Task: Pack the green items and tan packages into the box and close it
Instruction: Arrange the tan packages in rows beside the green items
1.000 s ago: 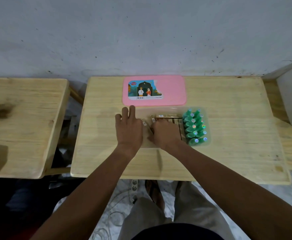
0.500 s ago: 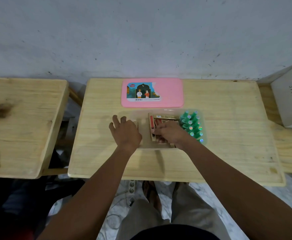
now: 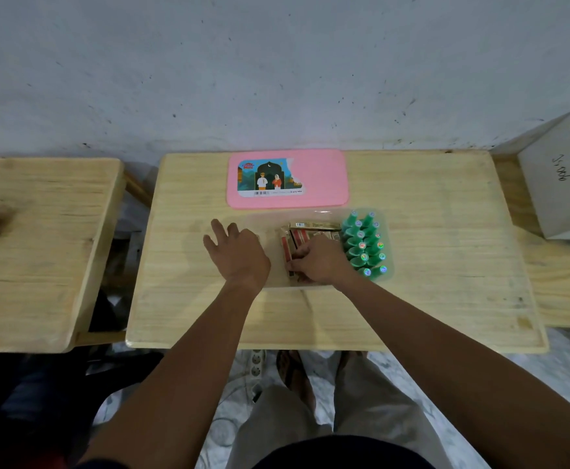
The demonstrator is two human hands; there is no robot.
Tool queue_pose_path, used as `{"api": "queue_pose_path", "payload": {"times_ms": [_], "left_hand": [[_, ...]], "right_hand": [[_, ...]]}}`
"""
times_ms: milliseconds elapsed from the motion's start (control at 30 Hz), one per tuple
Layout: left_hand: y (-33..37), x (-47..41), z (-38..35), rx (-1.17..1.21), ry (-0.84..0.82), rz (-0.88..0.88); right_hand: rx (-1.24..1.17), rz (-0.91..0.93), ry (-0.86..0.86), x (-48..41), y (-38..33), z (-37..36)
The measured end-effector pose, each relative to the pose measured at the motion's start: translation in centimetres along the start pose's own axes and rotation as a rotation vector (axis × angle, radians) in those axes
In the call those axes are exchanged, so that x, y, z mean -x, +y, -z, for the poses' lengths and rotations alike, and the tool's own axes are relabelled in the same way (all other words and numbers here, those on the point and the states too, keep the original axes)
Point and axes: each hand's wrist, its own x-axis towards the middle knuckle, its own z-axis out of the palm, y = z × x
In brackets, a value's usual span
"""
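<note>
Clear plastic box (image 3: 324, 214) — green bottles (image 3: 364, 243) stood packed at its right end. Right hand (image 3: 320, 260) pinched tan packages (image 3: 298, 240); left hand (image 3: 237, 253) lay flat, fingers spread.

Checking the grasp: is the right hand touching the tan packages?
Touching. Head view shows the right hand with fingertips pressed on the tan packages.

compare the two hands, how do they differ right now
The left hand lies flat and open, fingers spread, at the clear box's left end; the right hand is curled, fingertips pinching the tan packages inside it. Both are bare and over the box.
</note>
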Motion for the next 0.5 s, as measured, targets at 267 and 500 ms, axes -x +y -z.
{"api": "queue_pose_path", "payload": {"times_ms": [267, 500], "left_hand": [[-0.6, 0.9, -0.8, -0.095, 0.05, -0.092], [0.5, 0.6, -0.6, -0.107, -0.016, -0.042]], "right_hand": [[0.202, 0.016, 0.095, 0.0, -1.0, -0.3], [0.267, 0.027, 0.128, -0.4, -0.8, -0.4]]}}
